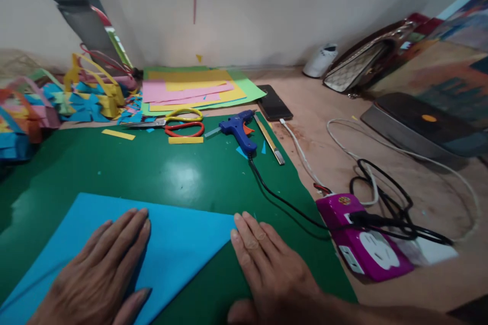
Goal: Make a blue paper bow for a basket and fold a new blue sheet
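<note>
A sheet of blue paper (179,244), folded with a slanting edge, lies on the green mat (190,172) in front of me. My left hand (102,269) rests flat on the paper's left part, fingers stretched out and thumb apart. At the paper's pointed right corner, my right hand (267,259) lies with extended fingertips touching the tip. Beyond the hands are scissors (185,128) with yellow and red handles, a blue glue gun (240,129) with a glue stick in its back, and a yellow utility knife (269,139).
Coloured paper sheets (190,89) are stacked at the back. Small paper baskets (91,94) stand at the left. A phone (272,102), a purple power strip (362,238) with cables, a handbag (362,58) and a grey case (412,122) occupy the right side.
</note>
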The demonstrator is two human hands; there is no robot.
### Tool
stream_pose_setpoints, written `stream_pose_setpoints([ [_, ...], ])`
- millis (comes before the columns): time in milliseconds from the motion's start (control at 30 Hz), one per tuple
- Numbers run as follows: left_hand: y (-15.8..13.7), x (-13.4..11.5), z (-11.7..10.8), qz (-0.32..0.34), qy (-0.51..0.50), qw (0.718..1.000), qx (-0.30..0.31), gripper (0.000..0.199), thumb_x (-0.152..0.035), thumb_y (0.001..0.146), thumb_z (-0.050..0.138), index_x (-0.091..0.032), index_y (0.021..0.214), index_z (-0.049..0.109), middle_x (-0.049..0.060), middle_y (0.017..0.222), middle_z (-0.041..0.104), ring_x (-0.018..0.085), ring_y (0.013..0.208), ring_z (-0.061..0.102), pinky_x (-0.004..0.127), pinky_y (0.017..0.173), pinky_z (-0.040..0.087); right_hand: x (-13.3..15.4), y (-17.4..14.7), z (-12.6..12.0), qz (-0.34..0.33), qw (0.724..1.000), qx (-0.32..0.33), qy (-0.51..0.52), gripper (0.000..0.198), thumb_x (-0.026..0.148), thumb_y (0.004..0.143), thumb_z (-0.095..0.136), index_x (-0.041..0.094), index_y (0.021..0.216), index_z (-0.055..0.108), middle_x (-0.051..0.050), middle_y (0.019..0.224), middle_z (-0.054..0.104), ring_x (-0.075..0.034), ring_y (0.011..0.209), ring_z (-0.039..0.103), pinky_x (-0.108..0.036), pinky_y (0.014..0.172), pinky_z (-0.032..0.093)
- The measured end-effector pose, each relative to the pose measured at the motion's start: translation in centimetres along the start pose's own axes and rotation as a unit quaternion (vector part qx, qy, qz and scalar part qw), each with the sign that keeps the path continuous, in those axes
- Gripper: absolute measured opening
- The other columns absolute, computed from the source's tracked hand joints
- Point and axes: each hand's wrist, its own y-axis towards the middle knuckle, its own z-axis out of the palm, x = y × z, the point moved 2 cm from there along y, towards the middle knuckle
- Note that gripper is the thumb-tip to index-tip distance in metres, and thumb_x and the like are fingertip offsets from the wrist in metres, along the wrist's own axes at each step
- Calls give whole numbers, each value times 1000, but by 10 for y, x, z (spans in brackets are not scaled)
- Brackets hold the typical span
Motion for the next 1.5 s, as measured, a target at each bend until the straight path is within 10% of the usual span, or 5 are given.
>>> stream_pose_setpoints([
  [367,11,-6,-13,-34,-28,996,73,67,-51,93,35,-23,148,7,17,153,11,34,140,9,53,106,24,0,28,-16,-40,998,-12,-42,62,52,93,31,2,110,63,-24,117,61,-35,108,57,-51,87,45],
  [633,7,-6,0,-45,-26,998,42,82,-68,87,25,-9,143,27,19,149,24,33,139,13,51,109,18,62,92,-8,-4,955,220,198,87,56,82,54,-3,140,29,-27,146,26,-34,137,21,-47,109,28],
  [833,5,-7,6,-43,-29,999,-12,83,-70,86,28,-7,139,37,20,147,29,35,137,22,51,107,17,54,67,-2,63,937,280,201,91,59,84,49,0,145,16,-24,151,5,-31,139,-1,-49,113,12],
  [1200,8,-5,0,-64,-57,995,40,84,-72,84,27,-11,140,35,20,147,25,38,136,22,58,104,23,-5,5,-7,163,963,215,18,69,50,92,34,4,142,28,-24,147,25,-33,137,19,-57,105,26],
  [1500,16,-9,-12,-82,-66,988,111,89,-73,84,22,-7,143,27,23,148,15,39,137,14,62,104,21,20,45,-24,83,981,175,31,66,50,90,43,7,139,36,-20,146,31,-31,136,24,-53,106,27],
])
